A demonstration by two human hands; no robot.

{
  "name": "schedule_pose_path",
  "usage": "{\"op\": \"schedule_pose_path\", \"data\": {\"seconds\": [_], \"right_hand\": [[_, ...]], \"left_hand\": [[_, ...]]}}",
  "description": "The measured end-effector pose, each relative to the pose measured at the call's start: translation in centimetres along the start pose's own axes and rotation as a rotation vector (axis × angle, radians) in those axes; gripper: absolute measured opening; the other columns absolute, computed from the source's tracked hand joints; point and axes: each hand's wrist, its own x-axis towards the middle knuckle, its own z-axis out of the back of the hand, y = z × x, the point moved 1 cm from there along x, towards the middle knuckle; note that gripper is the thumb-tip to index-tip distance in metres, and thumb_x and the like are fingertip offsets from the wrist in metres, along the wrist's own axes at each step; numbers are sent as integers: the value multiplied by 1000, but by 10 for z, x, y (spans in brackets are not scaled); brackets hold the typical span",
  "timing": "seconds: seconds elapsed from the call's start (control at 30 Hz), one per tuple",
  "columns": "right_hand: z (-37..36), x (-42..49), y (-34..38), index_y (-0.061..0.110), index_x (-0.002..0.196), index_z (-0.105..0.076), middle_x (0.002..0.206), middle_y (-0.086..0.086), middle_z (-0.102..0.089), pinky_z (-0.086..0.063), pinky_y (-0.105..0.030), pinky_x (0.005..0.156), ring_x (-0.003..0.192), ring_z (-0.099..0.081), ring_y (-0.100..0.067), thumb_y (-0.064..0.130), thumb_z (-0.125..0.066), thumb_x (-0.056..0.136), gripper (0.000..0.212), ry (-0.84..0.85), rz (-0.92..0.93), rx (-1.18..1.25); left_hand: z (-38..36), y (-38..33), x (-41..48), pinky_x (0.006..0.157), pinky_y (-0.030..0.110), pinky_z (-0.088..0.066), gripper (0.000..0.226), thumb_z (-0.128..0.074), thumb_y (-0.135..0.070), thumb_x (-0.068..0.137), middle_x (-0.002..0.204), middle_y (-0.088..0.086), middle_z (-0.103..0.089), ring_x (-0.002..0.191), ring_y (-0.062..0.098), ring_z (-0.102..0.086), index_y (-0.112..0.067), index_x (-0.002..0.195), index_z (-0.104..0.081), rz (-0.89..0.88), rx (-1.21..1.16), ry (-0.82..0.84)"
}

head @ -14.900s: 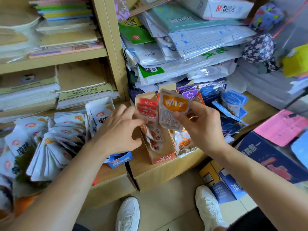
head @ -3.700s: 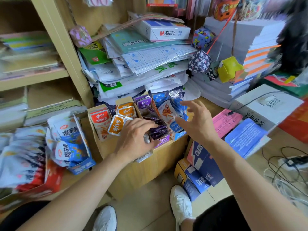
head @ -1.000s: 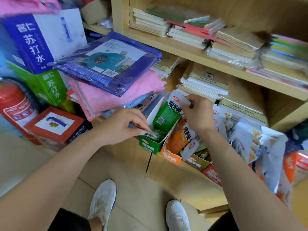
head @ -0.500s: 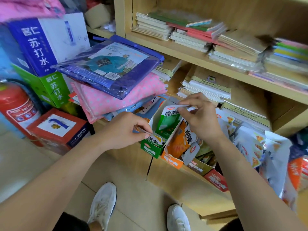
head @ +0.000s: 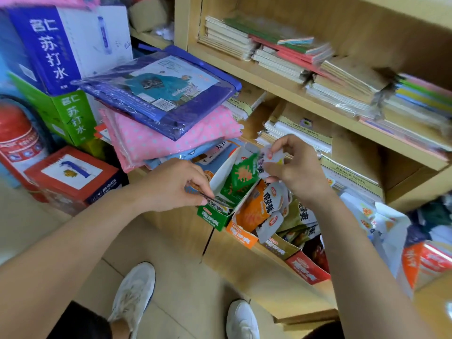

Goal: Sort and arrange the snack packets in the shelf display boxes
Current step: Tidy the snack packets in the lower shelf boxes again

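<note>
A green display box stands on the low shelf with green snack packets upright inside. My left hand pinches the thin edge of a packet at the box's front left wall. My right hand pinches the white top of a packet above the box, its lower part blurred. Right of it sit an orange display box with orange packets, then an olive box and a red box.
Pink and blue bagged raincoats lie stacked left of the boxes, over soda-water cartons. A fire extinguisher stands far left. Notebooks fill the shelves above. Loose white packets pile at the right. My shoes stand on the tiled floor.
My right hand has lifted its packet's top higher and slightly right above the green box. My left hand has stayed at the box's front wall, still pinching.
</note>
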Motion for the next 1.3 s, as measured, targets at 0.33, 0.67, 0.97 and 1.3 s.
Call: {"op": "schedule_pose_path", "data": {"seconds": [0.33,0.67,0.97,1.3], "right_hand": [[-36,13,-22,16,126,-67,118,-8,-73,-55,-38,85,99,-69,-27,8,-71,90,37,-5,335,-626],[-31,-11,-17,16,115,-73,105,-1,-66,-49,-23,73,86,-61,-14,7,-75,86,30,-153,405,-449],[-31,-30,-21,14,116,-72,99,-1,-73,-52,-15,77,87,-66,-4,-1,-67,91,31,156,148,-96],[-49,-30,-2,29,138,-55,128,13,-62,-55,-26,89,110,-59,-4,36,-88,73,73,139,187,-154]], "left_hand": [[5,-4,-8,82,29,-55,22,-90,-22,73,94,-9,-75,90,8,-70,-28,93,-83,44,-103,57],[4,-9,-5,75,34,-57,17,-88,-12,75,80,-8,-73,78,13,-69,-27,81,-83,38,-124,35],[9,-15,1,67,28,-53,6,-82,-13,82,78,-1,-76,71,17,-68,-19,83,-79,93,-210,-152],[-11,-41,24,55,22,-54,7,-72,-3,89,70,9,-69,56,17,-65,-9,86,-70,322,-737,-463]]}}
